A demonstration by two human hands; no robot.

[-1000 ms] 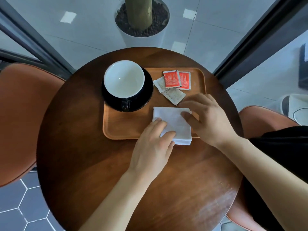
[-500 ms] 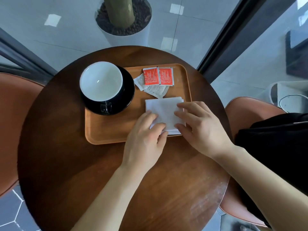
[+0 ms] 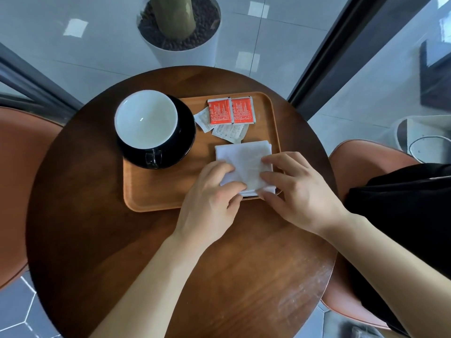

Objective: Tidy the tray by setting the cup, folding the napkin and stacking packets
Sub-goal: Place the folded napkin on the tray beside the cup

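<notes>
Both hands, left hand (image 3: 210,198) and right hand (image 3: 300,191), are pressing flat, fingers spread, on the soft, limp folded napkin (image 3: 244,162); corners look best for gripping.

Bright, soft daylight. Glare patches on floor tiles (image 3: 246,61) at 12 o'clock; sheen on table (image 3: 288,276). Wide-angle bending at edges.

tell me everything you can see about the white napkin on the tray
The napkin is white, soft-looking paper or thin cloth, folded into a rough square with layered edges showing at its far right corner and near edge. It lies flat in the near right part of the wooden tray, just in front of the pale packets, apart from the saucer. The left hand rests its fingertips on the near left part, and the right hand presses its right side and near edge. Faint creases cross its top.
</notes>
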